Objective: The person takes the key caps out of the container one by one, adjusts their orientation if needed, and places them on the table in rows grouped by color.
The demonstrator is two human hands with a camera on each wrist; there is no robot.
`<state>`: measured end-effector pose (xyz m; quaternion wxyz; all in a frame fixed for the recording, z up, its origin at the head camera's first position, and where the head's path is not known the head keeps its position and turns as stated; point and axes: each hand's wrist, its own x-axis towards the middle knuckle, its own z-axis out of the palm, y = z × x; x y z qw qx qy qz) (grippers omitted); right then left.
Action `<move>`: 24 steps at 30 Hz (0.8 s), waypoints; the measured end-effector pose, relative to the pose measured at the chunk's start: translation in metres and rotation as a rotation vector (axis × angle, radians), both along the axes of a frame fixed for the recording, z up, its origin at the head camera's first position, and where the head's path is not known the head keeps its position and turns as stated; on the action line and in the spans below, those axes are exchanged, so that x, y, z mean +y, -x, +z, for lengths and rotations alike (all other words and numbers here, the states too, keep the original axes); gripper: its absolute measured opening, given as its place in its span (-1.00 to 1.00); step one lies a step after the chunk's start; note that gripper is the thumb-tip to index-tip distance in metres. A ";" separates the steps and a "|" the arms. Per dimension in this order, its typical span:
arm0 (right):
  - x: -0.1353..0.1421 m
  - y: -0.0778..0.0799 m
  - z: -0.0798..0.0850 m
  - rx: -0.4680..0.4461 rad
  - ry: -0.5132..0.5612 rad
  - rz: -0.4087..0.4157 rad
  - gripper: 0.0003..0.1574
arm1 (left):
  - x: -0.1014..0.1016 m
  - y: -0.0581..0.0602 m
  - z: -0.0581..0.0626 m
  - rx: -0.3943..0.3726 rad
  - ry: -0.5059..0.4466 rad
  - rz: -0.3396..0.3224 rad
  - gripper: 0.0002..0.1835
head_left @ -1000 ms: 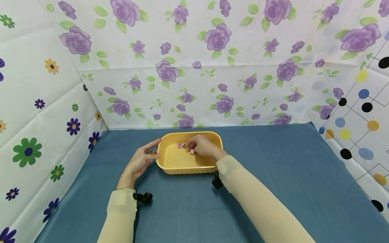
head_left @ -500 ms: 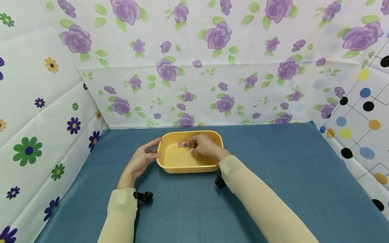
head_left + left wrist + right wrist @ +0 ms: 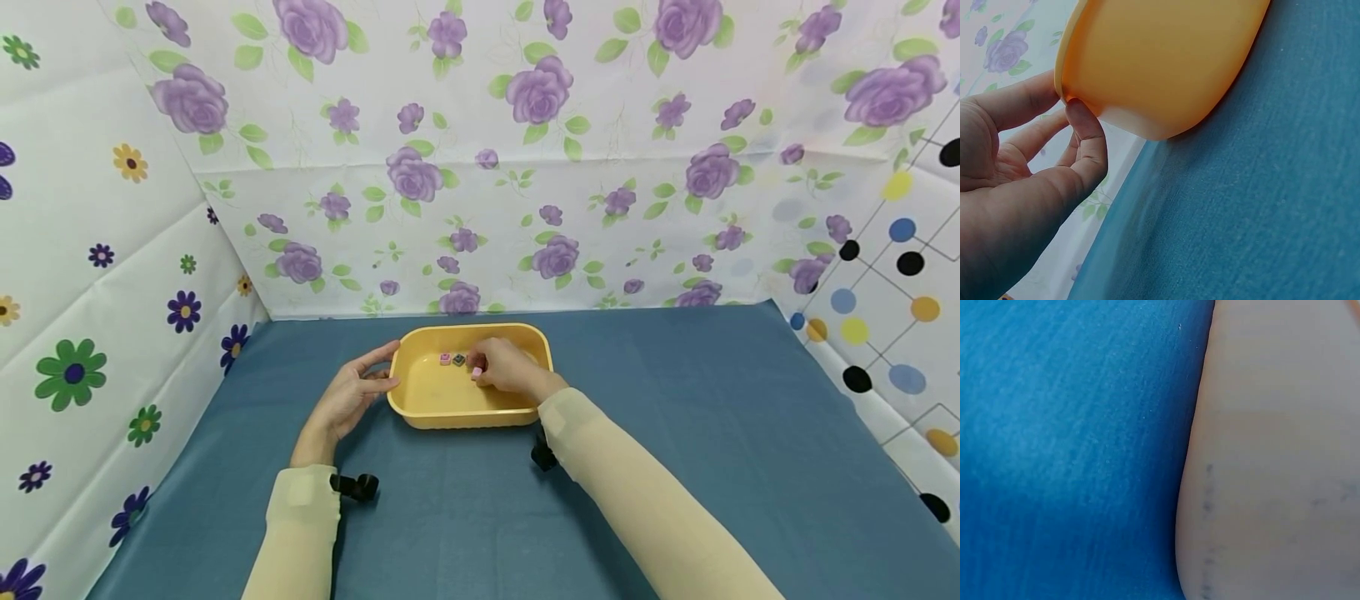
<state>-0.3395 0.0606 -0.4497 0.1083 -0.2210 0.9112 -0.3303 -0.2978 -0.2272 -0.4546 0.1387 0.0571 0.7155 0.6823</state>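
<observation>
A shallow yellow tray (image 3: pixel 427 404) stands on the blue cloth. My left hand (image 3: pixel 347 402) is at its left end, the index finger and thumb apart and touching the rim from outside; the left wrist view shows these fingertips against the tray's outer wall (image 3: pixel 1160 56). Inside the tray, my right hand (image 3: pixel 504 365) pinches a small pink block (image 3: pixel 477 374). To the left of those fingers, a small pink square piece (image 3: pixel 446 359) and a dark patterned piece (image 3: pixel 459 360) lie side by side. The right wrist view shows only tray wall (image 3: pixel 1272 450) and cloth, no hand.
Blue cloth (image 3: pixel 450 517) covers the table around the tray. Behind it rises a white sheet with purple roses (image 3: pixel 555 257), and patterned sheets stand at both sides. Each wrist wears a black camera mount (image 3: pixel 363 487).
The right hand has shifted slightly right, and the pink block shows again between its fingers after being hidden half a second ago. The left hand keeps its place at the rim.
</observation>
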 end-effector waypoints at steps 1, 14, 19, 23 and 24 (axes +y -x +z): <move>0.000 0.000 0.000 0.002 0.002 0.001 -0.84 | 0.000 0.000 0.000 0.001 0.000 -0.001 -0.26; 0.007 0.002 0.004 0.010 0.078 0.020 -0.77 | 0.000 0.001 0.000 0.002 -0.001 0.000 -0.26; 0.010 0.002 0.008 0.017 0.104 0.006 -0.70 | 0.000 0.001 0.000 0.002 0.003 0.001 -0.26; 0.012 0.001 0.014 0.014 0.112 -0.015 -0.67 | 0.000 -0.001 0.001 -0.003 0.006 -0.001 -0.26; 0.013 0.001 0.016 0.013 0.121 -0.022 -0.67 | 0.000 -0.001 0.001 -0.003 0.008 -0.003 -0.26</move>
